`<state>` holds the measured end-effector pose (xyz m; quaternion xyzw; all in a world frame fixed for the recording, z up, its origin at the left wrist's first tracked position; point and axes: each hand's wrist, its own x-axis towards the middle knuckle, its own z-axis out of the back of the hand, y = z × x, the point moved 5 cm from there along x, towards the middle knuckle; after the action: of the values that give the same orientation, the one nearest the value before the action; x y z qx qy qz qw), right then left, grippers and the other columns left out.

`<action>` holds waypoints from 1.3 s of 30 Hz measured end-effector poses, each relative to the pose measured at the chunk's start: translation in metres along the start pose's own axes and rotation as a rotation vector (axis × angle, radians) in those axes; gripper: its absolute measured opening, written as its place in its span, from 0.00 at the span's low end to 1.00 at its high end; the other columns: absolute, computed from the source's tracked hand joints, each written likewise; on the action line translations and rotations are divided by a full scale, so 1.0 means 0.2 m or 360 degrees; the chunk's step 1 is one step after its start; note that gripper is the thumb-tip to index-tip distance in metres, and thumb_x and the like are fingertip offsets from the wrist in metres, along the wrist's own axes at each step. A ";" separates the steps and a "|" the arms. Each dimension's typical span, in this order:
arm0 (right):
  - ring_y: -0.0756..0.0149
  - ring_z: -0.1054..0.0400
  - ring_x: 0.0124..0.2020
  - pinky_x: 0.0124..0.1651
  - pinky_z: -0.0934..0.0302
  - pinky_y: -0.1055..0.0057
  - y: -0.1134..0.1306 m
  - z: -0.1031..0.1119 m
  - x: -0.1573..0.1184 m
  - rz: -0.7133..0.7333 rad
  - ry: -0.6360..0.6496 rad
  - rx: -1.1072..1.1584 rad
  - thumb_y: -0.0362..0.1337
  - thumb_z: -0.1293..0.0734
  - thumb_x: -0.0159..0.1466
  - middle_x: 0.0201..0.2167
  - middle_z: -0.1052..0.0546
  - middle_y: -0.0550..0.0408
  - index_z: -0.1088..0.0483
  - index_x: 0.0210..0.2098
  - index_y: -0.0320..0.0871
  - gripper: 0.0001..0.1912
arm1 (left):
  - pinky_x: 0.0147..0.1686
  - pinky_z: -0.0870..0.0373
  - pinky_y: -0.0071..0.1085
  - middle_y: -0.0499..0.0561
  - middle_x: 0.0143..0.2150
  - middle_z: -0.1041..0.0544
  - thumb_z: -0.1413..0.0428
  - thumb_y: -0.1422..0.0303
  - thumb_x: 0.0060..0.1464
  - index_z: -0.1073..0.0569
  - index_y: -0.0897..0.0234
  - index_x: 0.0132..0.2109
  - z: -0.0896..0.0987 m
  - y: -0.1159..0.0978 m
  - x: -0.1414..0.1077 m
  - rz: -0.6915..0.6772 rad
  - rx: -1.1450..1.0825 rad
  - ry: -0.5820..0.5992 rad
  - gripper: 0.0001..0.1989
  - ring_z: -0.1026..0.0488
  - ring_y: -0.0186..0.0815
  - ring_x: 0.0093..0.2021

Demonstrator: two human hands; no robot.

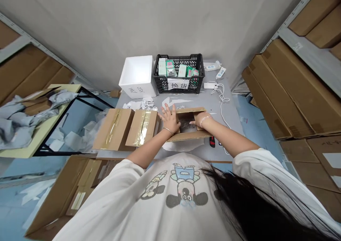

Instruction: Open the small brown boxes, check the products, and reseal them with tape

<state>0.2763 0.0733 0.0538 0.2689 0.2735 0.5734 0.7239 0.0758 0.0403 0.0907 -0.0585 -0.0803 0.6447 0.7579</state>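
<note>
An open cardboard box (189, 137) stands on the table in front of me, its long flaps raised at the front and back. Inside it shows something dark under clear, shiny plastic (188, 123). My left hand (169, 121) lies over the box's left end, fingers spread and pointing away from me. At the right end, my right hand (200, 120) is curled over the cardboard, with its thumb reaching inward; its other fingers are partly hidden. Two taped cardboard boxes, the nearer one (143, 128) and the farther one (113, 129), stand to the left.
Behind are a white foam box (137, 72) and a black crate (177, 81) holding small green-and-white packs. A power strip (210, 86) trails white cable at the right. A large open carton (60, 198) sits on the floor at left; stacked cartons (293, 92) line the right.
</note>
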 end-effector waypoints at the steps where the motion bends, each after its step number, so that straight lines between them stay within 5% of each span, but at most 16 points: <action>1: 0.36 0.33 0.55 0.51 0.36 0.43 0.00 -0.04 0.01 -0.0032 0.0040 -0.0054 0.56 0.23 0.43 0.47 0.24 0.32 0.23 0.40 0.41 0.32 | 0.61 0.58 0.70 0.70 0.74 0.71 0.38 0.61 0.46 0.63 0.65 0.73 0.01 0.00 0.01 -0.0007 -0.0029 -0.0014 0.56 0.75 0.67 0.71; 5: 0.35 0.31 0.52 0.52 0.38 0.43 -0.05 0.02 0.03 -0.0068 0.0206 -0.0215 0.42 0.22 0.40 0.45 0.23 0.31 0.23 0.36 0.39 0.24 | 0.63 0.54 0.66 0.68 0.74 0.70 0.43 0.67 0.48 0.67 0.66 0.73 0.10 0.07 0.03 0.0012 -0.0197 -0.0153 0.53 0.72 0.63 0.72; 9: 0.47 0.25 0.39 0.45 0.33 0.56 -0.18 0.23 -0.01 -0.0117 0.0706 -0.0249 0.37 0.28 0.48 0.30 0.20 0.43 0.25 0.28 0.41 0.08 | 0.65 0.43 0.49 0.66 0.73 0.54 0.49 0.73 0.54 0.71 0.64 0.72 0.15 0.31 0.04 0.0113 -0.0382 -0.0204 0.48 0.52 0.49 0.72; 14: 0.58 0.25 0.33 0.37 0.31 0.65 -0.36 0.42 -0.14 -0.0216 0.0745 0.0668 0.40 0.32 0.52 0.35 0.19 0.51 0.27 0.40 0.43 0.16 | 0.55 0.29 0.38 0.62 0.65 0.35 0.58 0.76 0.60 0.56 0.61 0.71 0.09 0.55 -0.02 0.0095 -0.0448 0.0004 0.34 0.31 0.37 0.60; 19: 0.62 0.25 0.35 0.37 0.31 0.67 -0.46 0.40 -0.23 -0.0318 0.0569 0.1097 0.41 0.31 0.53 0.39 0.20 0.53 0.32 0.49 0.43 0.24 | 0.55 0.33 0.43 0.57 0.54 0.28 0.52 0.72 0.59 0.29 0.56 0.56 0.08 0.44 -0.03 -0.0455 0.0044 0.0155 0.19 0.31 0.45 0.57; 22: 0.62 0.25 0.36 0.37 0.32 0.69 -0.45 0.38 -0.23 -0.0288 0.0555 0.1090 0.41 0.32 0.54 0.40 0.20 0.54 0.33 0.49 0.43 0.23 | 0.50 0.33 0.36 0.54 0.47 0.26 0.53 0.75 0.58 0.30 0.49 0.59 0.03 0.31 0.00 -0.0846 0.0220 0.0542 0.25 0.27 0.41 0.50; 24: 0.63 0.25 0.36 0.38 0.32 0.69 -0.45 0.37 -0.22 -0.0270 0.0575 0.1044 0.42 0.31 0.55 0.41 0.20 0.54 0.32 0.48 0.44 0.22 | 0.48 0.33 0.35 0.54 0.46 0.25 0.52 0.75 0.58 0.32 0.47 0.62 0.01 0.28 0.02 -0.0894 0.0297 0.0660 0.27 0.26 0.41 0.48; 27: 0.63 0.26 0.39 0.41 0.33 0.70 -0.46 0.37 -0.22 -0.0203 0.0627 0.0987 0.42 0.31 0.56 0.42 0.20 0.55 0.31 0.48 0.45 0.21 | 0.49 0.34 0.38 0.59 0.50 0.26 0.47 0.69 0.57 0.30 0.55 0.60 0.02 0.30 0.07 -0.0742 0.0378 0.0505 0.23 0.28 0.48 0.52; 30: 0.62 0.26 0.42 0.45 0.33 0.68 -0.47 0.37 -0.24 -0.0132 0.0654 0.0989 0.41 0.30 0.56 0.44 0.20 0.55 0.30 0.49 0.46 0.21 | 0.48 0.33 0.40 0.65 0.52 0.27 0.47 0.59 0.59 0.30 0.67 0.55 0.04 0.37 0.07 -0.0372 0.0359 0.0303 0.21 0.28 0.52 0.52; 34: 0.61 0.27 0.45 0.46 0.33 0.67 -0.50 0.36 -0.30 -0.0107 0.0706 0.1072 0.42 0.31 0.58 0.47 0.21 0.55 0.31 0.52 0.47 0.22 | 0.39 0.30 0.39 0.66 0.44 0.23 0.55 0.52 0.63 0.31 0.71 0.53 -0.05 0.44 0.02 0.0054 0.0241 0.0441 0.26 0.23 0.51 0.42; 39: 0.59 0.27 0.44 0.46 0.32 0.65 -0.52 0.36 -0.35 -0.0094 0.0593 0.1029 0.44 0.32 0.59 0.47 0.21 0.53 0.31 0.53 0.46 0.23 | 0.37 0.30 0.37 0.64 0.41 0.21 0.58 0.56 0.65 0.33 0.70 0.55 -0.12 0.43 -0.04 0.0087 0.0212 0.0477 0.23 0.21 0.50 0.41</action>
<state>0.3849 -0.0207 0.0374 0.3667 0.5750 0.4755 0.5557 -0.0040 0.0468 0.0492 -0.1058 0.0781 0.6530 0.7458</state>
